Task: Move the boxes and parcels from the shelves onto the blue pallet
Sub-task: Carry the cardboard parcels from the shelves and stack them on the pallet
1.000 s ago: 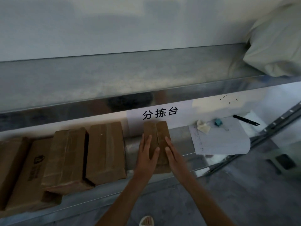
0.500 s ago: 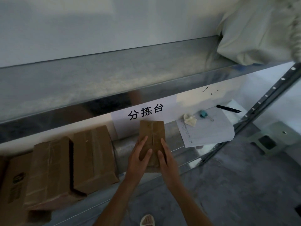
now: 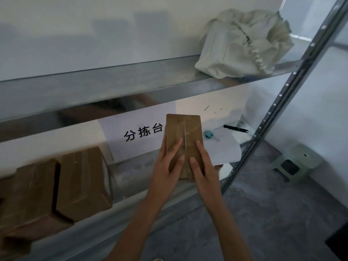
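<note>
A small brown taped parcel (image 3: 183, 129) is held up in front of the lower metal shelf (image 3: 131, 172), tilted towards me. My left hand (image 3: 166, 166) grips its left side and my right hand (image 3: 202, 166) its right side, fingers spread over the top face. Two larger brown parcels (image 3: 82, 181) (image 3: 30, 196) lie side by side on the lower shelf to the left. The blue pallet is not in view.
A white cloth bag (image 3: 241, 44) with a bead strap sits on the upper shelf (image 3: 113, 81). A paper sheet (image 3: 224, 146), teal clip (image 3: 208, 134) and black pen (image 3: 236, 128) lie at the lower shelf's right end. A perforated steel upright (image 3: 282, 95) stands right. A green stool (image 3: 297, 162) is on the floor.
Both hands have closed on the small parcel and lifted it off the shelf towards me. The view has swung right, bringing the white bag and upright into view.
</note>
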